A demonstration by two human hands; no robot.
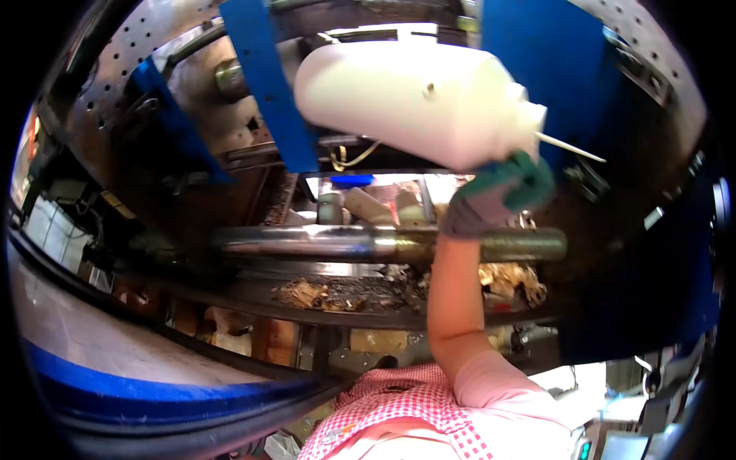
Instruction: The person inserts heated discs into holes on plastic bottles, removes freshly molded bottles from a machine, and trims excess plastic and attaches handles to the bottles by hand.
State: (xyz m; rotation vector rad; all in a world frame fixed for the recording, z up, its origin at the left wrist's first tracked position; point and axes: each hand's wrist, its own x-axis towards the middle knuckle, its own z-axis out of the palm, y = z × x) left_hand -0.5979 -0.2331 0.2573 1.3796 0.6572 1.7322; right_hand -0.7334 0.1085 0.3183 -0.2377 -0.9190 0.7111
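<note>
A large white plastic bottle lies on its side in the air at the upper middle, inside the machine, its neck pointing right. My right hand, in a grey and green glove, is closed on the bottle at its neck end. From the neck a thin white strip sticks out to the right. Below the bottle, a thick metal bar runs across, passing under my right forearm. My left hand does not show.
Blue plates stand left and right of the bottle. Several pale bottle-like pieces lie behind the bar. Brown, greasy scraps lie on the ledge in front of it. A blue-edged panel curves across the lower left.
</note>
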